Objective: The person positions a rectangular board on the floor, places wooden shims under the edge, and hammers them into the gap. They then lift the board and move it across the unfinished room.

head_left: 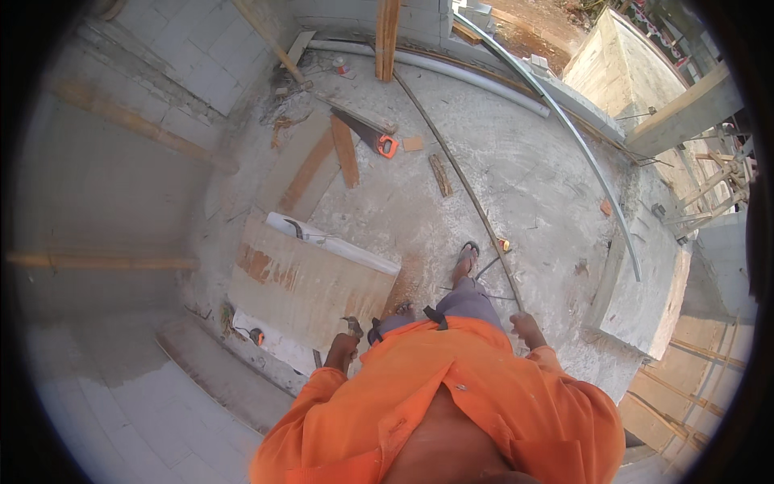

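Observation:
My left hand is closed around a hammer, its metal head showing above the fist and a dark handle end below. Beside it lies a wide plywood board with a worn, reddish patch, on top of a white sheet. My right hand is closed at the near end of a long thin rod, which stretches away over the concrete floor toward a wooden post. Just left of the rod, near my sandalled foot, is a small orange-yellow object. The right fingers are partly hidden.
A handsaw with an orange handle lies among wood offcuts ahead. An orange-and-black tape measure sits at left. A white pipe runs along the far wall; a long metal strip curves along the right ledge. An upright wooden post stands ahead.

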`<state>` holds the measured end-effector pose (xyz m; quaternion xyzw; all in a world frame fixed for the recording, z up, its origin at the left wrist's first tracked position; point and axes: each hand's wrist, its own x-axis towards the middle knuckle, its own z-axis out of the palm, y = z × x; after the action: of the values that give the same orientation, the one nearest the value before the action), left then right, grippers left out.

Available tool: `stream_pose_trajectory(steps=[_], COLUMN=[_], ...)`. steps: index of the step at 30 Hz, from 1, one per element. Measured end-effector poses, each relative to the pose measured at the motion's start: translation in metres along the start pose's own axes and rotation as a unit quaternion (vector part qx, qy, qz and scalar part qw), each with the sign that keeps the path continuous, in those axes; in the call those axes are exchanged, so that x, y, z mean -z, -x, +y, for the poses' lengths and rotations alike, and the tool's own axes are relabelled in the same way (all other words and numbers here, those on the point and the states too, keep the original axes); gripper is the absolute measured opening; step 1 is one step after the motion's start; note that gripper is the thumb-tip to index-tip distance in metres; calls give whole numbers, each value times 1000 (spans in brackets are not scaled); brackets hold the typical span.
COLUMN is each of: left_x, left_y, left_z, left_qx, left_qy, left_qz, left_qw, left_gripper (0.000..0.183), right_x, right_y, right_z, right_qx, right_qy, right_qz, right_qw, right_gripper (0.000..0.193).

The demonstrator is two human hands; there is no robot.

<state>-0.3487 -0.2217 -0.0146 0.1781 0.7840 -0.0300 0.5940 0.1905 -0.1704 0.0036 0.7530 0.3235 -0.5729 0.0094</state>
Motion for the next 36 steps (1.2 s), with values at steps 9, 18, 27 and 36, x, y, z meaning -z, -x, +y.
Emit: stream_pose_trajectory(steps=[9, 18, 27, 36], left_x=[-41, -72, -68, -52], left_y=[80, 52, 60, 35], left_z=[137, 251, 270, 284], left_qx=[11, -61, -32, -31], left_qy=[-220, 10, -129, -211], left_qz=[-16, 68, 70, -6], left_qw=[975, 996, 989, 977], left_gripper=[20, 19, 20, 23], right_x=[147, 197, 189, 209], right_y=[-97, -162, -125, -150], right_z=[-68, 34, -53, -85], right_qx=[150, 75, -13, 8], right_qy=[-164, -127, -253, -218], right_qz=[153, 91, 47, 74], right_qw=[963, 985, 966, 973], right_gripper=[28, 19, 25, 24])
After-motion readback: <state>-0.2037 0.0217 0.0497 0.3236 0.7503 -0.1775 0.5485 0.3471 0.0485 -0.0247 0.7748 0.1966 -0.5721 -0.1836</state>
